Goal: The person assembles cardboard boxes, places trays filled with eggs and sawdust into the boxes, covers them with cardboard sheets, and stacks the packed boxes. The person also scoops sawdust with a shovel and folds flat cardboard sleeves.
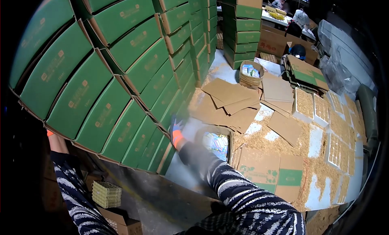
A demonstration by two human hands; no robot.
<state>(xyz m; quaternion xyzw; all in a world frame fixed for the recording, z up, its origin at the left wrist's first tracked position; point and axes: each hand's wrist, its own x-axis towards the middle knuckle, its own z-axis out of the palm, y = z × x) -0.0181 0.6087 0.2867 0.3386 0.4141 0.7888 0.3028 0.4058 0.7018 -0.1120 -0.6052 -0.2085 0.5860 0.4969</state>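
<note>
Tall stacks of green cardboard boxes (pixel 107 118) with brown edges fill the left and middle of the view. My right hand (pixel 176 131), in an orange and dark blue glove, reaches against the right side of the near stack, its fingers stretched out along the boxes. At the far left, only a bit of orange glove shows of my left hand (pixel 50 133), at the lower corner of the near stack; the boxes hide its fingers. Below my right forearm stands an open carton (pixel 230 148) of small colourful packets.
Flat cardboard sheets (pixel 231 98) and white trays of shavings (pixel 304 103) lie on the shavings-strewn table (pixel 318 142). A packet-filled box (pixel 251 79) stands behind. Egg trays (pixel 106 193) are stacked at lower left. Two people (pixel 300 18) work at the back; a dark cap (pixel 298 51) shows nearer.
</note>
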